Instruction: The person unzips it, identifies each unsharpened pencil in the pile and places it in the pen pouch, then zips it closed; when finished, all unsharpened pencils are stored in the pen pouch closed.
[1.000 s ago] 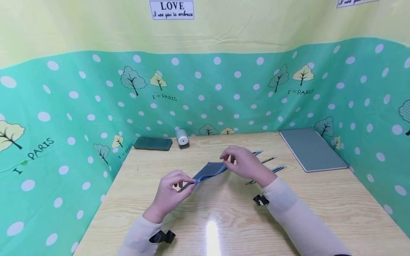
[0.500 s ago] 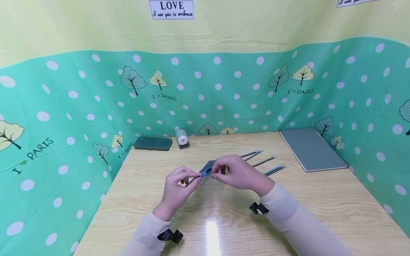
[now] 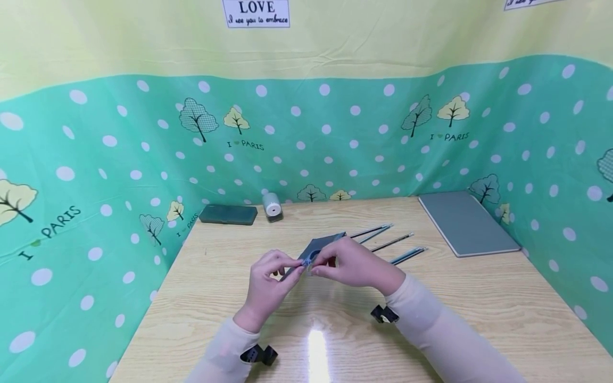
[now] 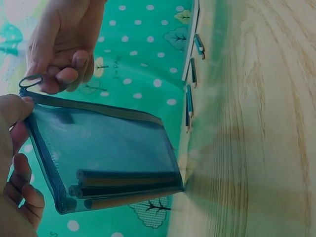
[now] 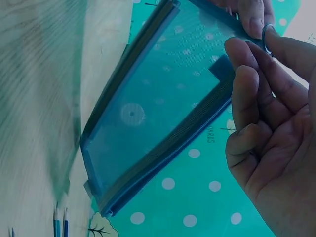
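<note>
A blue mesh zip pencil pouch (image 4: 103, 138) is held above the table, with several pencils (image 4: 123, 185) showing through along its bottom. My left hand (image 3: 268, 282) pinches the corner at the near end of the zip between thumb and index finger. Close against it, my right hand (image 3: 356, 263) pinches the ring-shaped zip pull (image 4: 30, 79) at that same corner, its other fingers curled. The zip (image 5: 173, 143) runs away from both hands along the pouch's upper edge.
Several loose pencils (image 3: 392, 242) lie right of the pouch. A grey notebook or folder (image 3: 466, 223) is at the back right. At the back left are a dark green case (image 3: 228, 214) and a small white-ended cylinder (image 3: 272, 206). A patterned curtain (image 3: 325, 138) surrounds the table.
My right hand has left the pouch's far end and come left and nearer to the zip pull beside my left hand. The left hand has shifted slightly right with the pouch.
</note>
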A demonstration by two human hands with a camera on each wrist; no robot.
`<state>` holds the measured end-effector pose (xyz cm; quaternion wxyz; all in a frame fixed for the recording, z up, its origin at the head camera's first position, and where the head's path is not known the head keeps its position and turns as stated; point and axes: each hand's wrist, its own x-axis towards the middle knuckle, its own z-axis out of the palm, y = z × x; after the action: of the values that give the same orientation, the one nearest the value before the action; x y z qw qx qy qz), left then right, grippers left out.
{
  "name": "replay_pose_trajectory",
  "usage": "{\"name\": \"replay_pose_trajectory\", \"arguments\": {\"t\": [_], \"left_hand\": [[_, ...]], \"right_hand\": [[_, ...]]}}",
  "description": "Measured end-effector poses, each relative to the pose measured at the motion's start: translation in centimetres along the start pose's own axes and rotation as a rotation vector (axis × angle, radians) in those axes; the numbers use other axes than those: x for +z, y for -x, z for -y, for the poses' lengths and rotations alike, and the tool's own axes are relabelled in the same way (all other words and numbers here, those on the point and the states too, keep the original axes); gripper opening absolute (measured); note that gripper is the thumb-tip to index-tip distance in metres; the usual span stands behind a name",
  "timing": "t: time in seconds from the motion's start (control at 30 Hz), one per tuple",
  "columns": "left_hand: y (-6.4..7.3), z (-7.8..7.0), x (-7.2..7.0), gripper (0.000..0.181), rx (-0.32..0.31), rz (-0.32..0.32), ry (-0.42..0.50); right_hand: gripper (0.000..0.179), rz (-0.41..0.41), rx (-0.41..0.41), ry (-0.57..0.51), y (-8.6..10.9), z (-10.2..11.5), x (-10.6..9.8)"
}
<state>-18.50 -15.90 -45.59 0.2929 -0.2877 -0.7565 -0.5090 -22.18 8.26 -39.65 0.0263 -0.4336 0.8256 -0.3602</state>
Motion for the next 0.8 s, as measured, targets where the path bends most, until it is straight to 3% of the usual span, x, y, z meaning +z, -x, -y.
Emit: {"name": "replay_pose_trajectory", "arguments": {"t": [0.33, 0.5, 0.8], "left_hand": [[0.2, 0.4, -0.1, 0.019, 0.039, 0.024, -0.034], [0.3, 0.8, 0.2, 0.022, 0.094, 0.041, -0.027], [0.4, 1.0, 0.3, 0.021, 0.102, 0.035, -0.052]], "right_hand": [[0.014, -0.060, 0.078, 0.036, 0.0, 0.1, -0.1], [0.008, -0.065, 0.099, 0.001, -0.1, -0.1, 0.0], [0.011, -0.094, 0.027, -0.096, -0.2, -0.5, 0.2]]}}
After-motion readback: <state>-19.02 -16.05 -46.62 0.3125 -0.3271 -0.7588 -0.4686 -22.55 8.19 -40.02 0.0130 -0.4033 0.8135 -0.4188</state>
